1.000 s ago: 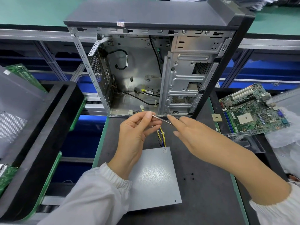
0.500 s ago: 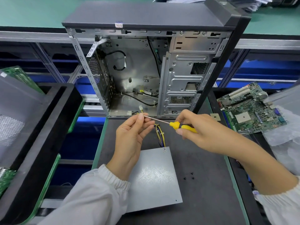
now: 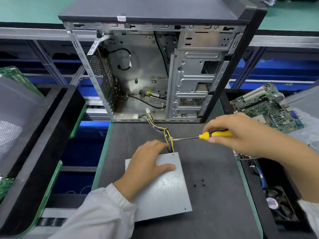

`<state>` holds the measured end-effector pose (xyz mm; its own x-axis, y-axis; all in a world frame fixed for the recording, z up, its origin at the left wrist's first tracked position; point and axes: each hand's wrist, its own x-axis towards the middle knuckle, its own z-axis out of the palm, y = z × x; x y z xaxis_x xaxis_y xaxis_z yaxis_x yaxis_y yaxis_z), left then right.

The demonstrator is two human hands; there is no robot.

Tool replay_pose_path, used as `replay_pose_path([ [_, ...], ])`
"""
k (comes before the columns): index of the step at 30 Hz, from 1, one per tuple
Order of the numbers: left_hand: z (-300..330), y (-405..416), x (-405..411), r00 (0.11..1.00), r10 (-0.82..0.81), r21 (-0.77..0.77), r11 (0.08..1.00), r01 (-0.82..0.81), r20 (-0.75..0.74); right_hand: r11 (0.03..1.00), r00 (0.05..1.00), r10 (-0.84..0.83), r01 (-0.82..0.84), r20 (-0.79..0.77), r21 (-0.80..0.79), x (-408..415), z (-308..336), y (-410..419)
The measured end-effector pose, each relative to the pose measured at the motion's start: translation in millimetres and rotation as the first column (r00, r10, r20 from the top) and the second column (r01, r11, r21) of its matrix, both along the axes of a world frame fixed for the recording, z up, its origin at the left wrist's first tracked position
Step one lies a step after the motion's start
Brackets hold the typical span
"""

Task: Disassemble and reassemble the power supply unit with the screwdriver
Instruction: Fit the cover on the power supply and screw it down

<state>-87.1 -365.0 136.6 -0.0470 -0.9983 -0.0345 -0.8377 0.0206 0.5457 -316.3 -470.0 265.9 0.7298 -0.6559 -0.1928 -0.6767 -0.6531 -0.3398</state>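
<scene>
1. PSU (image 3: 164, 188) lies flat mid-mat (image 3: 215, 169), near edge close to us, cables (image 3: 168, 138) running into the open case (image 3: 155, 75).
2. Our left hand (image 3: 148, 166) rests relaxed on the PSU top.
3. Right hand (image 3: 236, 133) grips the yellow screwdriver (image 3: 207, 135), tip at the cables.
4. Loose screws (image 3: 200, 183) on bare mat right of the PSU.

i see the power supply unit (image 3: 162, 188) lying flat on the dark mat (image 3: 215, 169), a plain grey metal box just in front of the open computer case (image 3: 155, 66), with its bundle of yellow, black and purple wires (image 3: 168, 137) running from its far edge into the bottom of the case. the screwdriver (image 3: 207, 135), yellow-handled with a thin metal shaft, lies nearly level above the mat, between the case and the box, its tip at the wire bundle.
</scene>
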Motion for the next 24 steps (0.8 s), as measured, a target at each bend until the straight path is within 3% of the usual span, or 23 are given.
replay_pose_path([
  [3,-5,3,-8,0.999,-0.015,0.001,1.0,0.015,-0.042,0.98,0.98,0.069,-0.102,-0.186,-0.173,-1,2,-2],
  [6,-3,5,-8,0.991,0.009,-0.032,0.999,-0.013,-0.135,0.952,0.955,0.114,-0.184,-0.275,-0.244,3,3,-1],
  [24,-4,6,-9,0.991,0.028,-0.012,0.999,-0.03,-0.129,0.912,0.916,0.198,-0.302,-0.35,-0.276,30,-8,-6],
])
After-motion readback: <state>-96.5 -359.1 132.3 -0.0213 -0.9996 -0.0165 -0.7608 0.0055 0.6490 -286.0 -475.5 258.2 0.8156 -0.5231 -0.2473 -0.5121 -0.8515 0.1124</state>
